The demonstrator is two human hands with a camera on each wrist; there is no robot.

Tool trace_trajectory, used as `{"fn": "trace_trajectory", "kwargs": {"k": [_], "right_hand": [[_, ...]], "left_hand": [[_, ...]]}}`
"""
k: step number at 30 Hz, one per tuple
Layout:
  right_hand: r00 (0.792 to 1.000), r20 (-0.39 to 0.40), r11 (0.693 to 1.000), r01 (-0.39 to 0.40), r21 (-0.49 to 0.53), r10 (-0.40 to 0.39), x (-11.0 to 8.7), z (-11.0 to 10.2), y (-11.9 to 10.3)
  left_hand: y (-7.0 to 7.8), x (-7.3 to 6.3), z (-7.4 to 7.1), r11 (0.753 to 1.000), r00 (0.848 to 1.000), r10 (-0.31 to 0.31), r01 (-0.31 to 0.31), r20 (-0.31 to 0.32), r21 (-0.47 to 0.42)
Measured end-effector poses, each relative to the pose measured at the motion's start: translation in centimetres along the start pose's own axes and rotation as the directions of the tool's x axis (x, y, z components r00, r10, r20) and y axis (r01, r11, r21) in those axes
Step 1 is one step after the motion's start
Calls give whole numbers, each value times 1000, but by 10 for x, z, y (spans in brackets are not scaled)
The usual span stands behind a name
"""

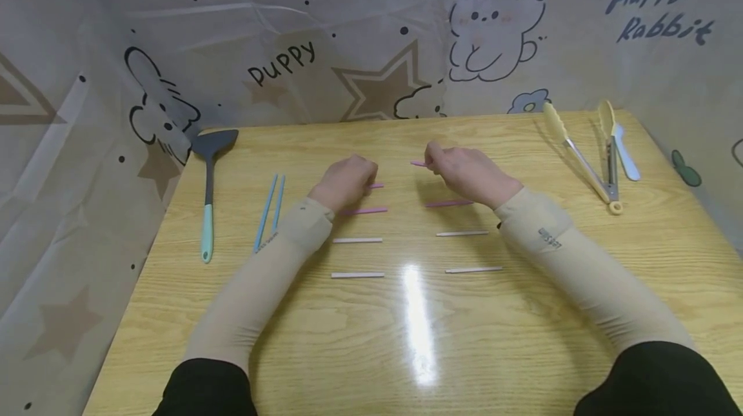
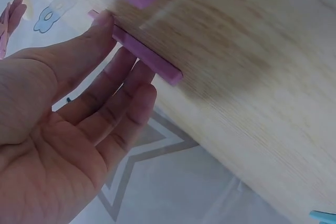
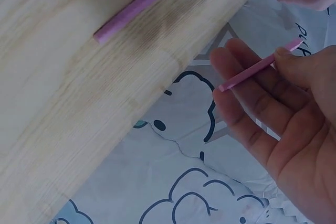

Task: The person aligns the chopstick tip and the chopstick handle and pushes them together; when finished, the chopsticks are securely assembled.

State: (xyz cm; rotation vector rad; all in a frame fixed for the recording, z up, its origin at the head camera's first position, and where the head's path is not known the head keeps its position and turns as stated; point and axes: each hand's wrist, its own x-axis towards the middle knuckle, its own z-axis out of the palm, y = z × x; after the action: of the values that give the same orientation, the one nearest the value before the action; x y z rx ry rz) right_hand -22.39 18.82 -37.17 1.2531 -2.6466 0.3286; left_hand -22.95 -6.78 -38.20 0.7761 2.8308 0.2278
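Observation:
My left hand is at the table's far middle, its thumb and fingertips pinching a short purple stick that lies at the tabletop. To the right, my right hand holds a pinkish-purple stick between thumb and fingers, apart from the table in the right wrist view. Another purple stick lies below the left hand, and one more purple stick below the right. Nearer to me are white sticks, two on the left and two on the right, all roughly crosswise.
Two blue sticks lie left of the left forearm. A dark spatula with a mint handle is at the far left. Spread tongs and a light-blue utensil lie at the far right. A printed cloth hangs behind the table.

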Motion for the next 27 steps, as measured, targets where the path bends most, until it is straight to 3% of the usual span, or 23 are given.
{"fn": "trace_trajectory", "kwargs": {"k": [9, 15, 22, 27], "right_hand": [[1000, 14, 999, -6, 45, 5, 2, -1, -2], [998, 23, 998, -50, 28, 50, 6, -5, -3], [997, 11, 997, -72, 32, 71, 5, -17, -2], [998, -27, 997, -53, 59, 55, 4, -25, -5]], "left_hand": [[-4, 2, 2, 1000, 998, -21, 21, 60, -3], [-5, -3, -1, 1000, 998, -8, 7, 60, 17], [-6, -19, -23, 999, 998, 23, -25, -65, -29], [-7, -28, -38, 997, 982, 60, -68, -179, -44]]}}
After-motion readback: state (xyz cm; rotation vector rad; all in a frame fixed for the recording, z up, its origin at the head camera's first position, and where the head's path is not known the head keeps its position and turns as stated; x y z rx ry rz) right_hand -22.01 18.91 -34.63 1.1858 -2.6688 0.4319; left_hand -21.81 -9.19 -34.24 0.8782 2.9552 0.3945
